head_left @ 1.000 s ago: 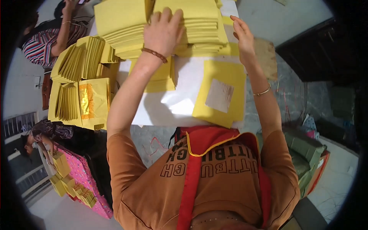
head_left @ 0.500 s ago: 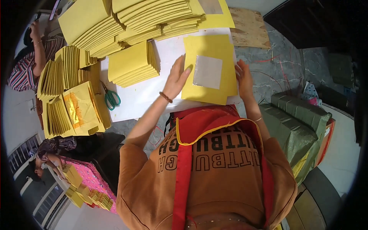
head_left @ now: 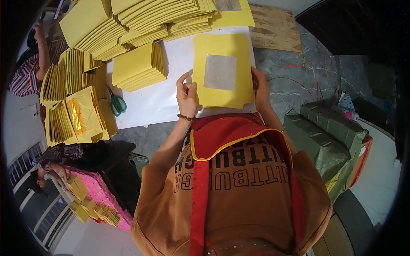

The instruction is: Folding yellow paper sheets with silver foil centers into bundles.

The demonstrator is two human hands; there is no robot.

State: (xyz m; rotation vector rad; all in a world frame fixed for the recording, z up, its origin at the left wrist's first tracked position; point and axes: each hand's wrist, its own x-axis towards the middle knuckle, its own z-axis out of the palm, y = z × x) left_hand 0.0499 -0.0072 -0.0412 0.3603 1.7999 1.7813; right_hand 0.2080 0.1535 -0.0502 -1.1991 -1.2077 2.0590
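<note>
A small stack of yellow paper sheets (head_left: 220, 46) lies on the white table in front of me, with a silvery grey square (head_left: 220, 72) on its top sheet. My left hand (head_left: 187, 94) is at the stack's lower left edge, its fingers loosely bent and the index finger apart from the thumb. Along the right edge rests my right hand (head_left: 261, 90), fingers extended and partly hidden by the paper's side. Neither hand visibly grips anything. Left of the stack stands a bundle of folded yellow paper (head_left: 136, 70).
Large piles of folded yellow paper (head_left: 149, 17) fill the table's far left. Green-handled scissors (head_left: 117, 104) lie at the left edge. Dark green wrapped bundles (head_left: 316, 138) stand at right, a plywood board (head_left: 275, 27) beyond. Other people (head_left: 27, 79) are at far left.
The yellow stack has shifted slightly left and nearer in view, and its sheets look more even. My left hand has moved down its edge, its fingers now bent; my right hand has shifted nearer too.
</note>
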